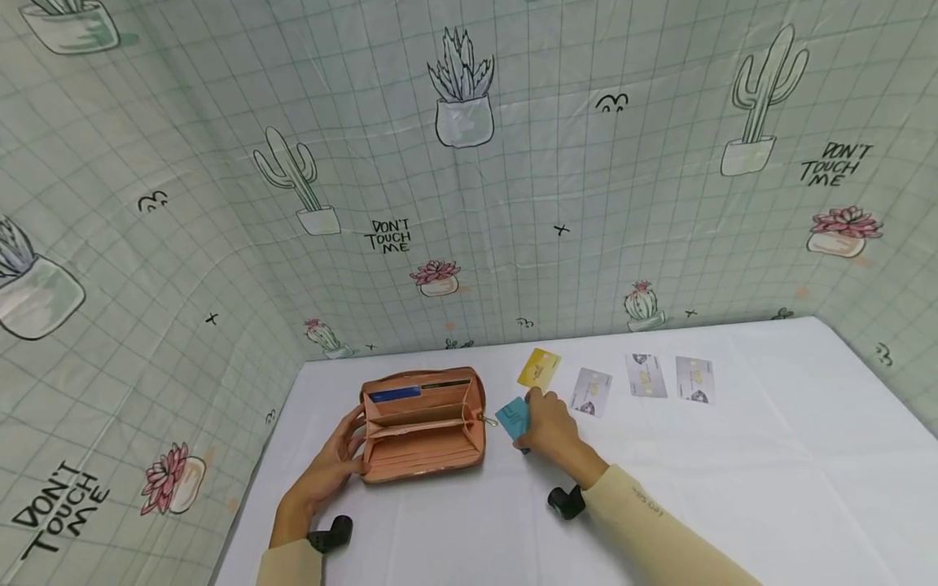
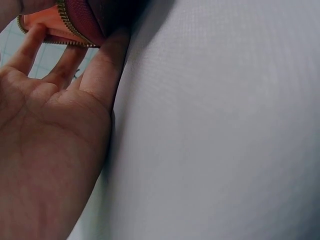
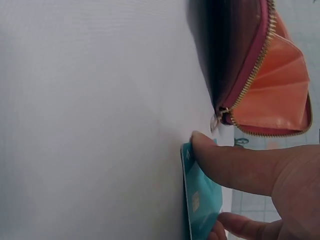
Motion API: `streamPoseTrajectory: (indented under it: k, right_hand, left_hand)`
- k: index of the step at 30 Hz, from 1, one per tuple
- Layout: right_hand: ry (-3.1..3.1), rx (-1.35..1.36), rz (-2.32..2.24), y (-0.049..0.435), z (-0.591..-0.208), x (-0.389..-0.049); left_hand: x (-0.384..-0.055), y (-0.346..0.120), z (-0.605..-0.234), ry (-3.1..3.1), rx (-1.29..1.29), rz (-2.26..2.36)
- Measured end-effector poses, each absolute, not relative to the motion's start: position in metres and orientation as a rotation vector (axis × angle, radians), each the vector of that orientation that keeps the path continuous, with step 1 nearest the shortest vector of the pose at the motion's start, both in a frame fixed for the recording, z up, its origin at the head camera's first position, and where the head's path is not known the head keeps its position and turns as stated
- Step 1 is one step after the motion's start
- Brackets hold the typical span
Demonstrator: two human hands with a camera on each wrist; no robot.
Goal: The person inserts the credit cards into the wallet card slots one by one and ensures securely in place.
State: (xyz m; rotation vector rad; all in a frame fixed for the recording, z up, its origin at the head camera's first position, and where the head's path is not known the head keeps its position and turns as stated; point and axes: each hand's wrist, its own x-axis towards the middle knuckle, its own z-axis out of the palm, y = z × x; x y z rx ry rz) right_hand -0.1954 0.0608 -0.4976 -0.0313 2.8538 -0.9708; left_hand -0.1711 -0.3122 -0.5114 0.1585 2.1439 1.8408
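Note:
An orange zip-around wallet (image 1: 422,452) lies unzipped and spread open on the white table, its compartments showing. A blue card (image 1: 396,394) sits in a slot at its back. My left hand (image 1: 331,462) holds the wallet by its left side, thumb at the near corner and fingers along the edge. Just right of the wallet, my right hand (image 1: 551,425) pinches a teal card (image 3: 204,200) between thumb and fingers. The card is tilted, with one edge close to the tabletop. In the right wrist view, the wallet's zipper pull (image 3: 216,121) hangs near my thumb.
Beyond my right hand lies a yellow card (image 1: 539,369). Farther right are three silver-grey cards, the nearest one (image 1: 591,392) beside the yellow card. A patterned cloth backdrop (image 1: 528,203) rises behind the table (image 1: 769,472).

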Motion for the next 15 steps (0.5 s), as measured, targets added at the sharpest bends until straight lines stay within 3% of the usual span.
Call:
streamPoseTrajectory:
  k: [15]
  right_hand:
    - [2.83, -0.132, -0.972, 0.0695, -0.5003, -0.1968]
  left_hand:
    - [-0.1721, -0.3122, -0.5118, 2.136, 0.17, 1.845]
